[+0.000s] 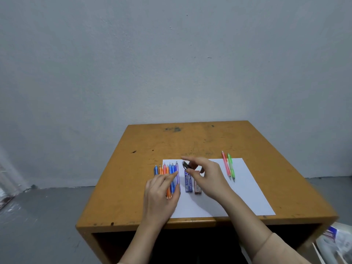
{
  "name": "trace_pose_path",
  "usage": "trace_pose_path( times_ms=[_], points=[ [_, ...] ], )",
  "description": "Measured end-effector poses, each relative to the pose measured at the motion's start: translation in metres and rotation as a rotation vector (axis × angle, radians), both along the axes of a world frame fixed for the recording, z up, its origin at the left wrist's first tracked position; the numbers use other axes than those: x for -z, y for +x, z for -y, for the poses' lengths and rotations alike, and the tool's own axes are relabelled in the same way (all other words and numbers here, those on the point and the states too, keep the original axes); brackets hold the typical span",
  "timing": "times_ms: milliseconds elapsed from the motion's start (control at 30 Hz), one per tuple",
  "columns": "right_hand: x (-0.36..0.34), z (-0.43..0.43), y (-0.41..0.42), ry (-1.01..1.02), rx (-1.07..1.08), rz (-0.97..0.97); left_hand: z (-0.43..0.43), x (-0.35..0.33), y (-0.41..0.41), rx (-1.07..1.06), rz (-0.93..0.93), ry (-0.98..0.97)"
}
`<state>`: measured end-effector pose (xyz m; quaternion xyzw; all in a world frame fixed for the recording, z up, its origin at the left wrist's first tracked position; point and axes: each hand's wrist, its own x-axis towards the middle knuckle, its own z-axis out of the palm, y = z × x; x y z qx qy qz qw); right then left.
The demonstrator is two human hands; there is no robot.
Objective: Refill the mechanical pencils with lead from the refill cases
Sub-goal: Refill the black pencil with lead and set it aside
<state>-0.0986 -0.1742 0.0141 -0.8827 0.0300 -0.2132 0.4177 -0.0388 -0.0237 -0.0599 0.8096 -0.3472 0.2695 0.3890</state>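
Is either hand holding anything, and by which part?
The right hand pinches a small dark object by its near end; the left hand only touches the pencils.

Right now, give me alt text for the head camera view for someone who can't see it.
A person's right hand pinches a small dark object above two lead refill cases on white paper, while the left hand rests on a row of coloured mechanical pencils. A pink pencil and a green pencil lie farther right.

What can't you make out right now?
Head view only.
1. Dark item in right hand: blurred, partly covered by fingers; what it is unclear.
2. Pencil row: lower ends hidden under left hand.
3. Brown case: top hidden by right hand.
4. Blue case: fine print too small.
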Motion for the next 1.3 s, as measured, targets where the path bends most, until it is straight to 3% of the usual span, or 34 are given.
trace_pose_path(
  times_ms=[267,600,900,1000,1167,1300],
  points=[
    [-0.018,-0.008,-0.002,0.388,-0.009,0.223,0.0,-0.003,-0.003,0.009,-0.033,-0.004],
    [-0.001,-0.014,-0.004,0.844,0.008,0.19,-0.001,0.001,0.0,0.012,0.089,0.011],
    [0.0,-0.002,-0.002,0.794,0.027,0.177,-0.002,0.003,0.001,-0.012,0.119,-0.004],
    [0.002,0.008,0.001,0.751,0.131,0.212,-0.003,0.003,0.001,-0.046,0.088,-0.003],
    [0.021,0.032,0.009,0.541,0.423,0.158,-0.003,0.002,0.0,-0.088,0.072,0.006],
    [0.034,0.044,0.014,0.292,0.53,-0.003,-0.003,0.004,0.001,-0.102,0.067,0.015]
  ],
)
